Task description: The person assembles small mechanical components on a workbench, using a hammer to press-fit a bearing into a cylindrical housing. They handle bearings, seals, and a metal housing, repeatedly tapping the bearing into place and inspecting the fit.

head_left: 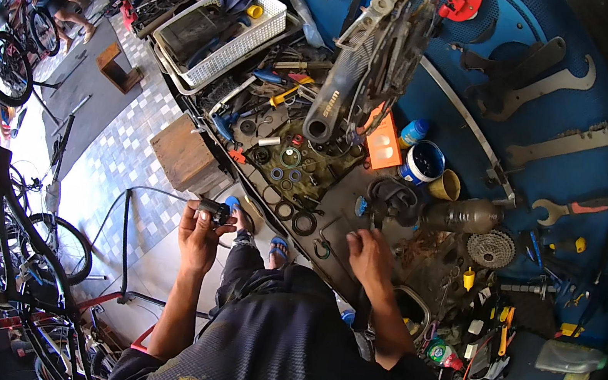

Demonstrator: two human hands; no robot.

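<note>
On the left, my left hand (pixel 198 241) is closed around a small black bicycle part (pixel 215 212), held up over the floor between finger and thumb. A thin grey cable or hose (pixel 156 191) runs from that part toward the bike frame at left. My right hand (pixel 372 260) hovers at the near edge of the cluttered workbench (pixel 339 253), fingers loosely bent and slightly apart, with nothing visible in them. Close to it lie a bent thin tool (pixel 322 245), a dark crumpled rag (pixel 396 199) and a murky plastic bottle (pixel 464 215).
Black rings (pixel 304 223), a crank arm (pixel 322 115), an orange box (pixel 384 143) and a cassette (pixel 491 248) crowd the bench. A white basket (pixel 231 44) stands at its far left. Wrenches (pixel 569 208) hang on the blue panel. A bicycle frame (pixel 11 227) fills the left side; a wooden box (pixel 185 154) sits on the floor.
</note>
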